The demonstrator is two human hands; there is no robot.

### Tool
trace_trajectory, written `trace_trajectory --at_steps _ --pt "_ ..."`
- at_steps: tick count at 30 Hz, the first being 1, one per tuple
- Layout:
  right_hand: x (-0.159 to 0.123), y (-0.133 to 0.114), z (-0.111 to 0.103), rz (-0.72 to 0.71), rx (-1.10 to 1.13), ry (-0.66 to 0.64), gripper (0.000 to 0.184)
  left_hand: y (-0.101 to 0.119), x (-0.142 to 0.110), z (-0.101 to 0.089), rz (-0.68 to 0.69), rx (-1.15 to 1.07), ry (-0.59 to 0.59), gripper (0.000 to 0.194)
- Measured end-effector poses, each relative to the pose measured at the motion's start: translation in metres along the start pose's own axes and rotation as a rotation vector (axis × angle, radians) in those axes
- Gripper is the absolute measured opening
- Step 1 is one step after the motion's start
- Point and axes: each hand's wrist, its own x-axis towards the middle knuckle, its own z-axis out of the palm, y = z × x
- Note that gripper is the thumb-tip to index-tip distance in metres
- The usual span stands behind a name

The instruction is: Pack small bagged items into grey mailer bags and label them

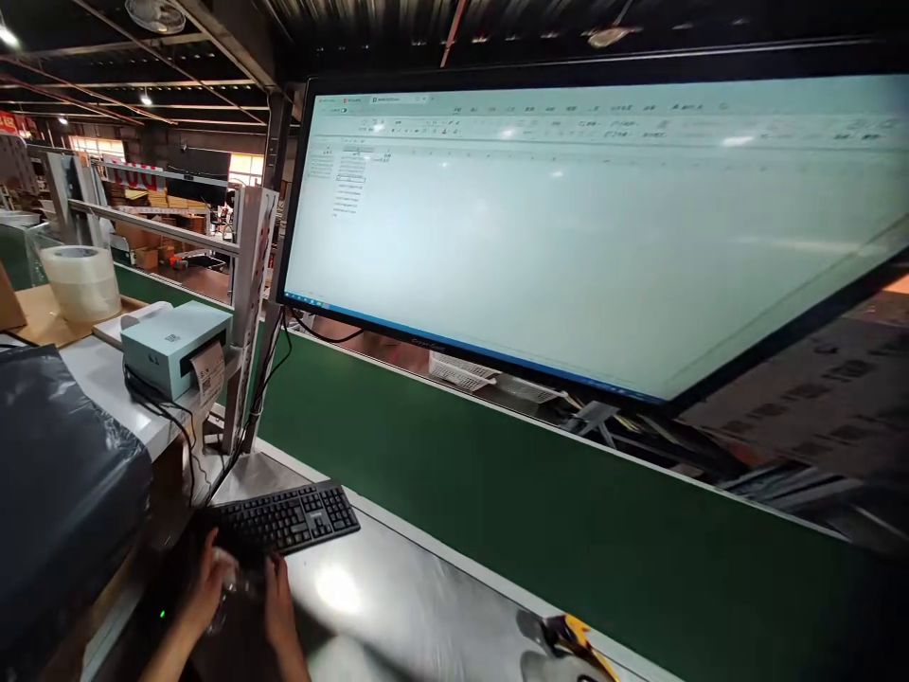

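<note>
Low in the head view, both my hands are together just in front of a black keyboard (288,518) on the grey worktop (398,606). My left hand (203,587) and my right hand (278,606) curl around a small clear, shiny thing (238,584) between them; I cannot make out what it is. A large monitor (568,227) with a pale spreadsheet window hangs above and behind the keyboard.
A pale green label printer (174,346) with a label sticking out sits on a shelf at left, beside a roll of clear tape (81,281). Dark plastic bags (57,474) fill the left edge. A green conveyor belt (540,511) runs behind the worktop.
</note>
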Motion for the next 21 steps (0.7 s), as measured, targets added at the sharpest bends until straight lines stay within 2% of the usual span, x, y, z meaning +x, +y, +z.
trace_trajectory --at_steps 2,6,9,11,14,21 --pt "-0.015 -0.031 -0.001 -0.004 0.076 -0.06 0.065 0.031 -0.009 -0.011 0.064 -0.162 0.027 0.071" --pt "-0.02 -0.108 -0.013 -0.144 0.175 -0.202 0.052 0.092 -0.032 -0.039 0.2 -0.471 0.007 0.075" --pt "-0.02 -0.154 -0.028 -0.212 0.238 -0.215 0.049 0.129 -0.047 -0.059 0.237 -0.737 -0.085 0.081" --pt "-0.023 -0.177 -0.037 -0.246 0.27 -0.212 0.047 0.148 -0.053 -0.071 0.231 -0.843 -0.152 0.072" --pt "-0.028 -0.207 -0.047 -0.283 0.305 -0.163 0.044 0.173 -0.057 -0.088 0.244 -0.887 -0.193 0.06" --pt "-0.046 -0.266 -0.068 -0.431 0.279 0.004 0.039 0.219 -0.073 -0.114 0.366 -0.851 -0.228 0.069"
